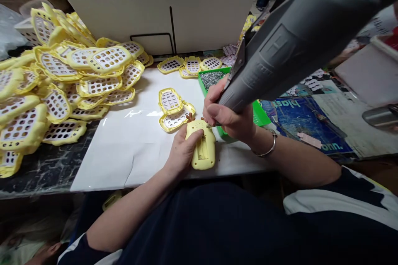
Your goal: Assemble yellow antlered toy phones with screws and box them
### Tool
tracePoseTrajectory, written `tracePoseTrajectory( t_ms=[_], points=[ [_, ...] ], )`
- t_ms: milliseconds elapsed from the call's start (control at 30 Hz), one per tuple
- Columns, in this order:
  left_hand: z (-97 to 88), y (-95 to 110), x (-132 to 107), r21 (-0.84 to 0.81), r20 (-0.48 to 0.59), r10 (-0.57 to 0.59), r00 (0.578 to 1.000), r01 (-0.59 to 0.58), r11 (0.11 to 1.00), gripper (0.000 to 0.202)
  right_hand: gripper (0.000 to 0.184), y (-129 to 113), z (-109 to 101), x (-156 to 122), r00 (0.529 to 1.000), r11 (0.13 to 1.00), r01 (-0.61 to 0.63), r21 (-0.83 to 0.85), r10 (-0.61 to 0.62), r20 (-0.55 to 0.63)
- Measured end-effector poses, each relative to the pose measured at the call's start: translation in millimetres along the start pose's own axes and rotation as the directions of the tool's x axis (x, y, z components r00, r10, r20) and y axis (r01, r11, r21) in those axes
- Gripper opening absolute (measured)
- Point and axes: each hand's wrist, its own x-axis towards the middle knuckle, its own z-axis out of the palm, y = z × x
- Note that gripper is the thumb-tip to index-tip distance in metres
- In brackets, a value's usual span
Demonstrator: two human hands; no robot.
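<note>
My left hand (180,151) is closed on a pale yellow toy phone casing (210,155), thumb across its back. The casing lies back side up, showing a battery compartment, speaker holes and small brown antlers at the top. In my right hand (233,120) is a large grey electric screwdriver (280,45), tilted, its tip at the casing's upper right corner. Just beyond the casing, two yellow front shells (170,100) with white perforated inserts overlap on the white sheet (108,149). A green tray (261,114) of small metal screws (212,78) stands behind my right hand, partly hidden.
A big heap of yellow shells (62,66) covers the left side. Several more shells (192,65) lie along a white carton (155,12) at the back. On the right are a blue printed sheet (306,120), small white pieces (314,83) and a pale bin (370,70).
</note>
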Motion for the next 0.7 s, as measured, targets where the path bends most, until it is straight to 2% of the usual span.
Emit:
tracePoseTrajectory(
  t_ms=[133,200,267,333,433,567,700],
  points=[
    [3.4,4.6,0.3,-0.021,0.004,-0.025,1.000,0.025,0.999,0.038,0.029,-20.8,-4.6,10.2,0.994,0.974,0.069,0.217,-0.087,0.072],
    [4.0,7.8,0.4,-0.033,0.022,-0.065,0.998,0.065,0.997,0.036,0.029,-28.9,-10.3,21.1,0.983,0.960,0.182,0.214,-0.184,-0.009],
    [3.6,10.7,-0.4,-0.038,0.058,-0.114,0.992,0.116,0.992,0.035,0.029,-26.8,-18.5,35.7,0.958,0.958,0.263,0.117,-0.244,-0.149],
    [2.4,12.5,-2.0,-0.045,0.097,-0.151,0.984,0.156,0.987,0.035,0.031,-13.0,-28.4,51.6,0.936,0.967,0.256,0.013,-0.244,-0.254],
    [0.7,13.1,-3.8,-0.059,0.117,-0.167,0.979,0.175,0.983,0.038,0.035,18.9,-42.9,70.8,0.929,0.980,0.191,-0.048,-0.197,-0.315],
    [1.1,13.2,-3.4,-0.066,0.111,-0.193,0.975,0.201,0.977,0.041,0.039,51.0,-55.4,81.2,0.928,0.981,0.160,-0.107,-0.186,-0.323],
    [2.4,14.4,-2.6,-0.075,0.075,-0.220,0.973,0.226,0.971,0.042,0.040,62.0,-59.9,81.8,0.937,0.981,0.102,-0.165,-0.151,-0.316]
  ],
)
